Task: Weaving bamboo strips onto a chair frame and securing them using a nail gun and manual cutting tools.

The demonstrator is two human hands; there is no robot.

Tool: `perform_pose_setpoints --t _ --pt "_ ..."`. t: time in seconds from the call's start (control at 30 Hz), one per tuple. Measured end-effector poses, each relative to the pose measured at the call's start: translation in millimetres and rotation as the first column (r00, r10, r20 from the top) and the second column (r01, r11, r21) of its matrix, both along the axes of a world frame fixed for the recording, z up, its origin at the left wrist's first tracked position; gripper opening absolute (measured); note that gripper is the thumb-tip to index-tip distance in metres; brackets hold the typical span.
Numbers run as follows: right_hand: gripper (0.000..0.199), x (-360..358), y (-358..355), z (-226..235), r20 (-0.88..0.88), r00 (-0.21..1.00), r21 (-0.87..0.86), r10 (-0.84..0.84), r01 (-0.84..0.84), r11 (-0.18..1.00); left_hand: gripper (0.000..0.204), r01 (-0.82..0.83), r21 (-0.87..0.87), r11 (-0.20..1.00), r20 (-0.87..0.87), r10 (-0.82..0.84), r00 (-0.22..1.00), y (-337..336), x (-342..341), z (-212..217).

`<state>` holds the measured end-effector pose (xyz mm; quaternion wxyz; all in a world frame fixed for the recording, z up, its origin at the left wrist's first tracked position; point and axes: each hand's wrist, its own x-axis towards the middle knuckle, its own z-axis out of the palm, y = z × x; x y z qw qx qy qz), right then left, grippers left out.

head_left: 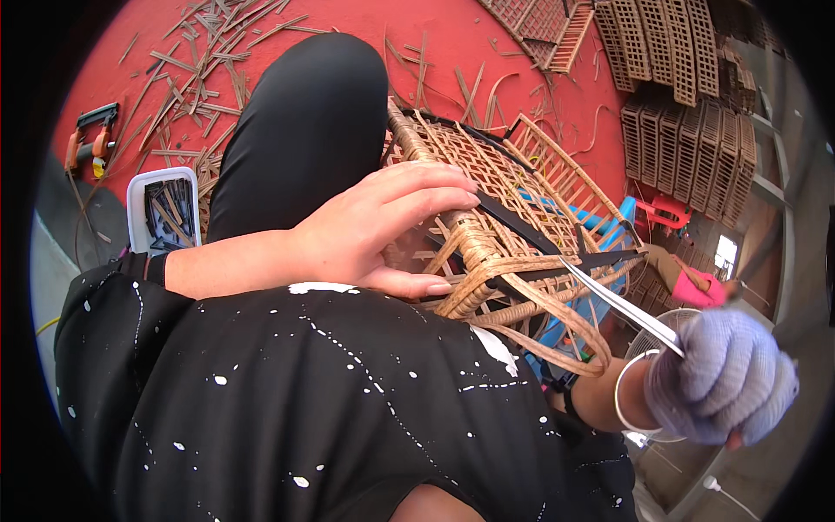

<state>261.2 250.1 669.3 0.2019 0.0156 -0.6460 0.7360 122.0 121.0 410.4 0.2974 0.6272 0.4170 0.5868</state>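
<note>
A woven rattan piece (487, 165) with black strips along its frame leans across my lap. My left hand (374, 222), bare, rests on its near end with fingers stretched out and thumb apart; a gap between them shows the weave. Loose rattan strands (565, 317) loop out from the near corner. To the right, my right hand (726, 374), in a lavender-grey knit glove, is closed around a long, thin, pale piece (622, 304). Its narrow end reaches a black strip at the corner; whether it is a strip or a tool I cannot tell.
Rattan offcuts (213, 70) litter the red floor. At the left are a staple gun (91, 139) with orange parts and a white tub (139, 213) of dark strips. Woven panels (687, 157) are stacked at the far right. A blue frame (622, 226) stands behind the woven piece.
</note>
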Motion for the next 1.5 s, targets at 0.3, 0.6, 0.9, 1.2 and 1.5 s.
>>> perform_pose_setpoints --t 0.3,0.6,0.9,1.2,1.5 --pt "0.015 13 26 -9 0.224 0.925 0.710 -0.306 0.060 0.702 0.072 0.021 0.007 1.000 -0.003 -0.021 1.000 3 2 1" --pt "0.037 31 -2 -58 0.549 0.754 0.828 -0.360 -0.431 0.360 0.071 0.017 -0.005 1.000 -0.014 -0.017 1.000 2 2 -1" --pt "0.040 28 -5 -66 0.467 0.827 0.881 -0.313 -0.404 0.247 0.069 0.005 -0.005 1.000 -0.015 -0.005 1.000 2 2 0" --pt "0.047 26 -19 -68 0.460 0.806 0.886 -0.373 -0.390 0.251 0.070 0.016 0.006 1.000 -0.016 -0.016 1.000 3 3 -1" --pt "0.041 21 -29 -76 0.459 0.801 0.879 -0.384 -0.347 0.327 0.067 0.000 0.022 1.000 -0.041 0.001 0.999 -4 4 1"
